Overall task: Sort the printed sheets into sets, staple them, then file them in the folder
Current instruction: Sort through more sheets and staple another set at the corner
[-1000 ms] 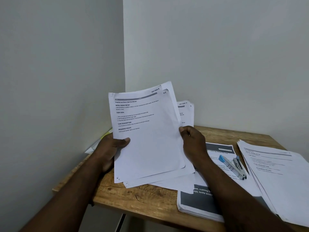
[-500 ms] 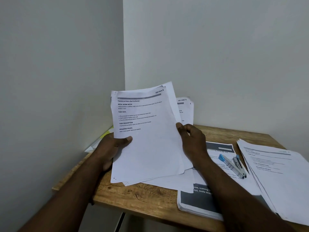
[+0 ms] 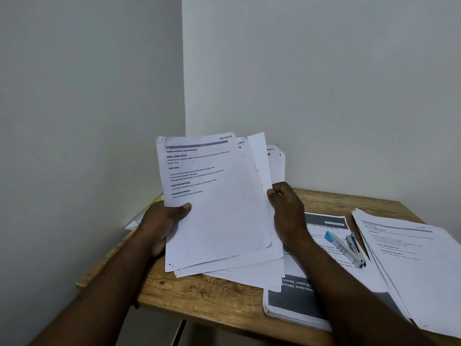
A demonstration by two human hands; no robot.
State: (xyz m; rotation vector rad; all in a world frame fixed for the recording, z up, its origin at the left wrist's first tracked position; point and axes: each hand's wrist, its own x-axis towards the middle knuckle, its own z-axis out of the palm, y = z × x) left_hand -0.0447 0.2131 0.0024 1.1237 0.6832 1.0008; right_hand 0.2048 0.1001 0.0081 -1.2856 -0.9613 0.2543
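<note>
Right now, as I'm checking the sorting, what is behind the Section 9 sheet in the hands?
Behind the Section 9 sheet fan more pages: a sheet marked "tion 1", farther back, a sheet marked "tion 4". Their text is covered, so the count is unclear.

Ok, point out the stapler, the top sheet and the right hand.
stapler (image 3: 345,247): head view, middle of its metal body.
top sheet (image 3: 219,216): head view, blank lower half of the page.
right hand (image 3: 287,211): head view, back of the hand.
</note>
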